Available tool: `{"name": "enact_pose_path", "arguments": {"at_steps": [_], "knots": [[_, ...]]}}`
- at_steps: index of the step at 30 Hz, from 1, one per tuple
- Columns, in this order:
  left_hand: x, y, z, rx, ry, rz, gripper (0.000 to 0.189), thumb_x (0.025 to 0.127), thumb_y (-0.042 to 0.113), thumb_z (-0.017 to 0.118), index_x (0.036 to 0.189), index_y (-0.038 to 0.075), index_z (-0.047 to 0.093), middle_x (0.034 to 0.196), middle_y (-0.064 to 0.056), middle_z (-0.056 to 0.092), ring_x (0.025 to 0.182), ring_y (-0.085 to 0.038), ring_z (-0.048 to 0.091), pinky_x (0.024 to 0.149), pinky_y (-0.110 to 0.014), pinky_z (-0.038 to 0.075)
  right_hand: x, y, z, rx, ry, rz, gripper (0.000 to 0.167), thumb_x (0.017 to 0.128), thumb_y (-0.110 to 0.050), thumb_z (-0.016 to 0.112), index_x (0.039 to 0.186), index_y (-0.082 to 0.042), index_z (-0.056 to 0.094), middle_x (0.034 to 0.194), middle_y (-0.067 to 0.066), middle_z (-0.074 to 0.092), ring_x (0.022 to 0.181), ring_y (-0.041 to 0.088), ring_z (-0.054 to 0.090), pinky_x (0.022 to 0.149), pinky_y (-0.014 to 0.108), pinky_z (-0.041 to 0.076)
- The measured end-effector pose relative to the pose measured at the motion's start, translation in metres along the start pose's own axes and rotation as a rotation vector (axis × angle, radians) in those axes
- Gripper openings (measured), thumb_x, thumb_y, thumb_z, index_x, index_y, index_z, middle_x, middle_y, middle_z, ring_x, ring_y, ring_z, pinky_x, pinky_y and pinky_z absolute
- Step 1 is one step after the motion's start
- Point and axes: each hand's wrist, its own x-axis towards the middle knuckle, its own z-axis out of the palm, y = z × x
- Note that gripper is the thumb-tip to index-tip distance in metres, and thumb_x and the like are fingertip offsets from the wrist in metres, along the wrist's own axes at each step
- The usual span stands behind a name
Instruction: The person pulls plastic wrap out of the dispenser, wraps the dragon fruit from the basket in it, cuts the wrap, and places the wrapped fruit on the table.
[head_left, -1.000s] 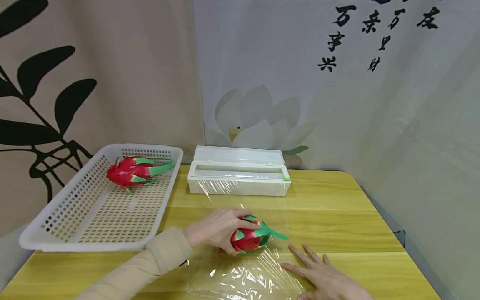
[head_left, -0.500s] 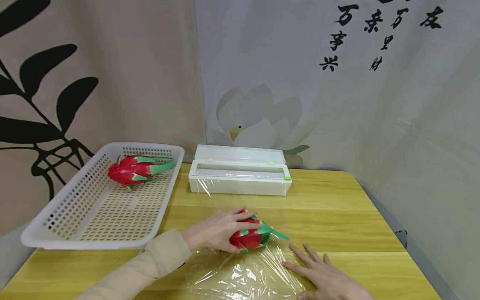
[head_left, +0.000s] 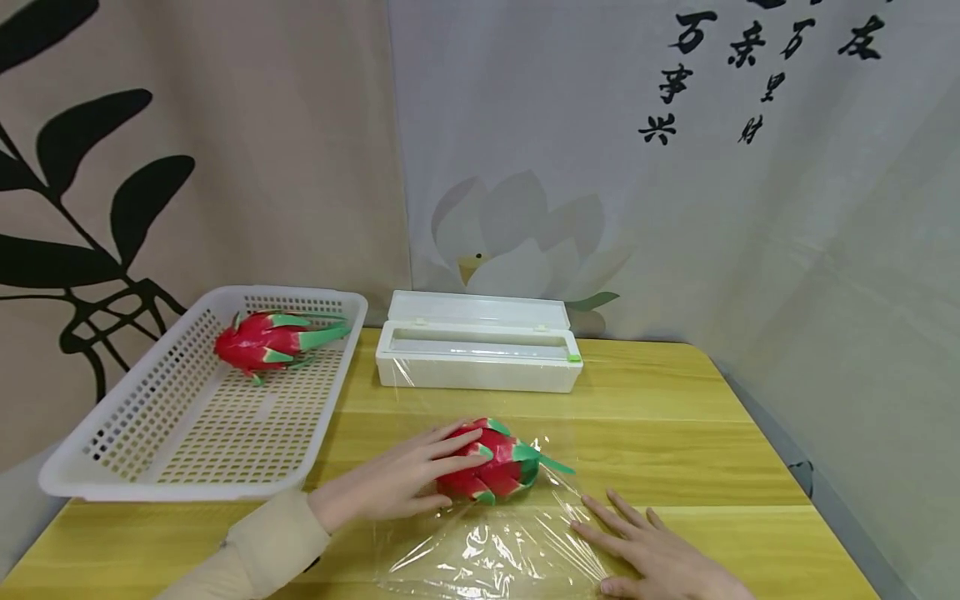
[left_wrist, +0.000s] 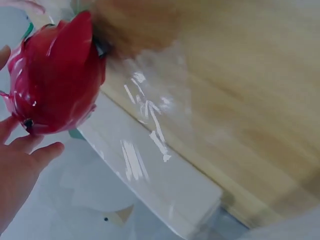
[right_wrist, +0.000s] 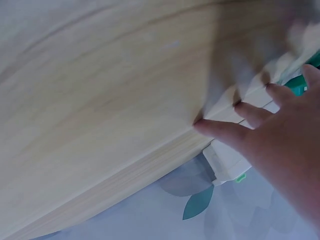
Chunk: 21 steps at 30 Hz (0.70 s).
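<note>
A red dragon fruit [head_left: 495, 467] with green leaf tips lies on a sheet of cling film [head_left: 487, 550] spread over the table. My left hand [head_left: 408, 475] is at the fruit's left side, fingers stretched loosely over its near end. In the left wrist view the dragon fruit [left_wrist: 57, 80] sits beyond the spread fingers, and I cannot tell whether they touch it. My right hand [head_left: 660, 550] rests flat with fingers spread at the film's right edge. In the right wrist view that hand's fingertips meet the wooden surface.
A white cling film box [head_left: 480, 367] stands at the back with its lid up, film running from it towards me. On the left, a white perforated basket [head_left: 187, 492] holds another dragon fruit [head_left: 262, 343]. A printed curtain [head_left: 750, 250] hangs behind the wooden table [head_left: 720, 433].
My left hand has loosened from the dragon fruit and drawn back to the left, uncovering more of it. The fruit has turned slightly towards the left. My right hand has barely moved.
</note>
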Motion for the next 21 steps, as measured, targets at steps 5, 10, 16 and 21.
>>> {"name": "enact_pose_path", "arguments": {"at_steps": [5,10,16,21], "knots": [[-0.029,0.002,0.003,0.021,0.095,0.005,0.065,0.085,0.027,0.070,0.144,0.024,0.042,0.153,-0.006,0.036,0.140,-0.032,0.035,0.107,-0.052,0.039,-0.004,0.006,0.000,-0.072,0.046,-0.063,0.059,0.094,-0.055,0.046,0.147,-0.035,0.032,0.157,0.004,0.028,0.149,0.030,0.008,0.092,0.074,0.035],[-0.052,0.006,0.006,0.057,0.183,0.025,0.062,0.083,0.026,0.071,0.140,0.023,0.047,0.149,-0.004,0.044,0.134,-0.029,0.045,0.102,-0.050,0.043,-0.004,0.010,0.002,-0.274,0.181,-0.193,0.062,0.091,-0.054,0.051,0.146,-0.030,0.036,0.154,0.004,0.036,0.144,-0.005,-0.011,0.096,0.061,0.043],[-0.068,0.008,0.011,0.017,0.255,0.088,0.050,0.083,0.021,0.071,0.131,0.018,0.057,0.133,-0.002,0.060,0.117,-0.020,0.062,0.091,-0.046,0.054,0.003,0.007,-0.001,-0.367,0.282,-0.307,0.066,0.086,-0.055,0.056,0.144,-0.028,0.041,0.148,-0.002,0.044,0.137,0.016,0.042,0.119,0.027,0.024],[-0.080,0.008,0.017,-0.017,0.060,0.100,0.049,0.090,0.032,0.063,0.136,0.018,0.052,0.136,-0.004,0.058,0.122,-0.021,0.058,0.092,-0.052,0.051,0.011,0.005,-0.002,-0.290,0.234,-0.428,0.066,0.084,-0.051,0.060,0.142,-0.024,0.045,0.145,-0.001,0.049,0.129,0.019,0.052,0.100,0.044,0.048]]}}
